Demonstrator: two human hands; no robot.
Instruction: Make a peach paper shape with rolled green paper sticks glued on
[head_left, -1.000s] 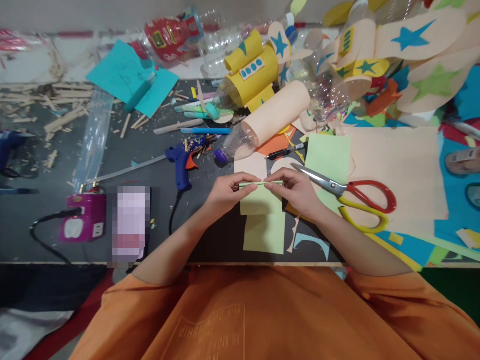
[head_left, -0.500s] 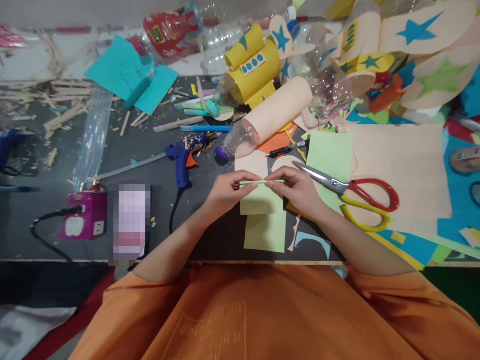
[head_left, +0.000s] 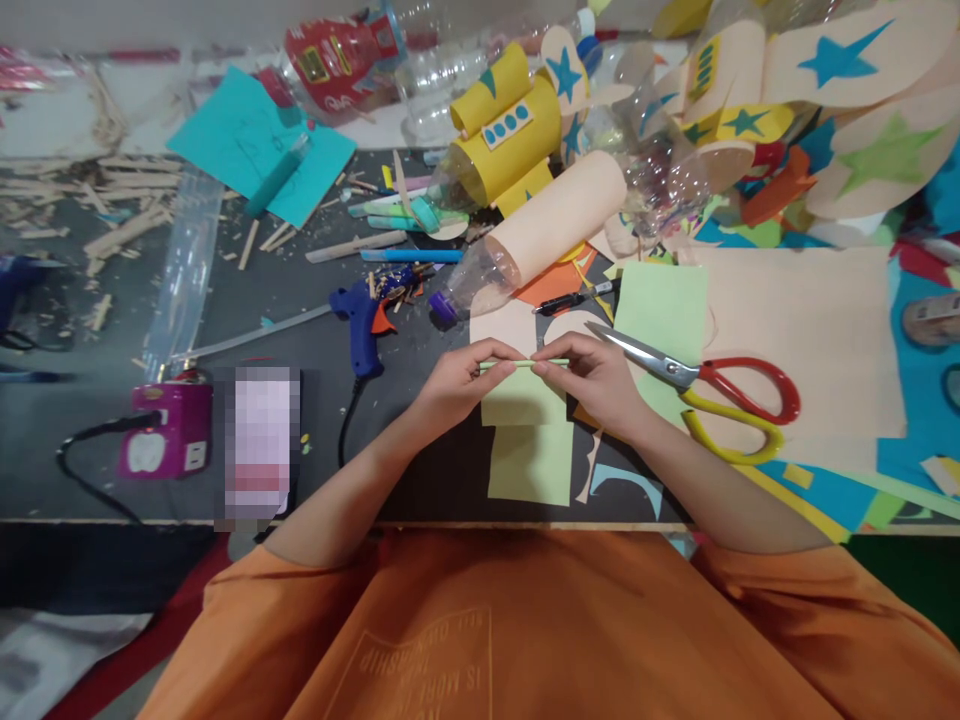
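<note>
Both hands pinch the top edge of a light green paper sheet (head_left: pixel 517 405), which is rolled or folded into a thin strip along that edge. My left hand (head_left: pixel 454 385) grips its left end, fingers closed. My right hand (head_left: pixel 592 380) grips its right end, thumb and fingers pressed together. A second light green piece (head_left: pixel 531 465) lies just below, toward the table's front edge. Red and yellow scissors (head_left: pixel 705 385) lie right of my right hand on peach paper (head_left: pixel 810 330).
A blue glue gun (head_left: pixel 364 320) lies left of my hands, a purple power strip (head_left: pixel 165 440) farther left. A plastic bottle wrapped in peach paper (head_left: pixel 544 235), yellow paper crafts (head_left: pixel 510 135), a black marker (head_left: pixel 574 298), wooden sticks (head_left: pixel 127 230) and a teal sheet (head_left: pixel 259 145) crowd the back.
Almost nothing moved; both hands keep pinching the green paper's top edge, the fingers shifting very slightly along it.
</note>
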